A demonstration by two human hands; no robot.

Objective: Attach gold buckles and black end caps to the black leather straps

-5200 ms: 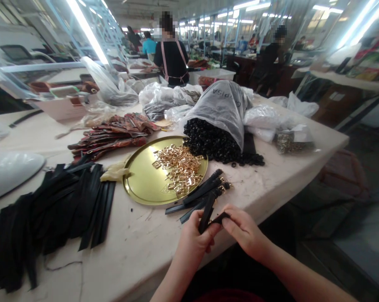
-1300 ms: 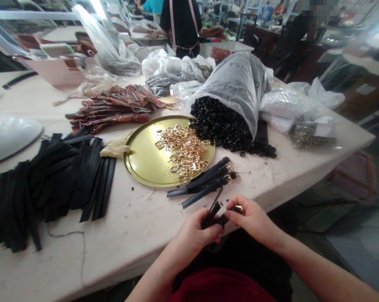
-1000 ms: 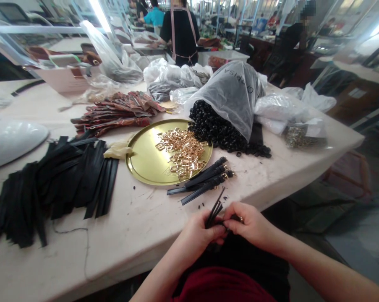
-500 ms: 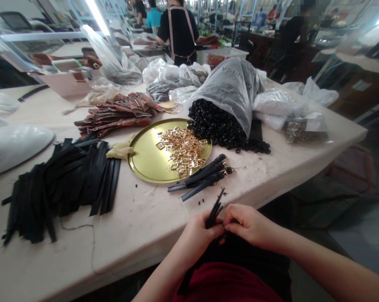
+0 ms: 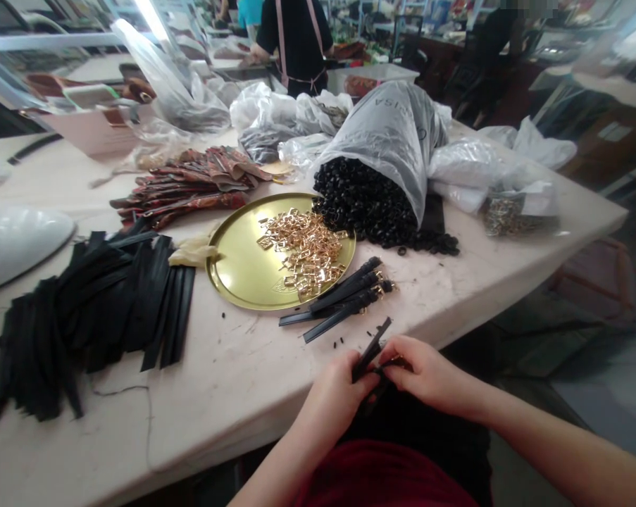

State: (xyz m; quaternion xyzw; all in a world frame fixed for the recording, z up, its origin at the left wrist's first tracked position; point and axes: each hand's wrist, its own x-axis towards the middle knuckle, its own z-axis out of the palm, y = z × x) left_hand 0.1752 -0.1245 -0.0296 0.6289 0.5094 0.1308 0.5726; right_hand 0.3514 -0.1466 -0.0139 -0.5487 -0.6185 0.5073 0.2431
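My L hand [image 5: 339, 384] is closed round dark straps [image 5: 373, 347], ends angled up past thumb. My R hand [image 5: 420, 370] is narrowed, fingertips pinching same pcs; exact grip part-hidden. Both at near edge of bench [image 5: 217, 401]. Just beyond: small grp. of buckled straps [image 5: 344, 303], by rim of gold-col. tray [image 5: 238, 282] w/ gold buckles [image 5: 310, 253] heaped mostly on its R half. Blk. strap pile [image 5: 111, 303] lies L of tray; blk. rings [image 5: 365, 204] spill from plastic bag [image 5: 386, 134] behind.

Holding black straps [image 5: 372, 348] in left hand [image 5: 341, 386] and right hand [image 5: 418, 367] at edge of table [image 5: 233, 401], near gold tray [image 5: 236, 271] piled with buckles [image 5: 311, 252].
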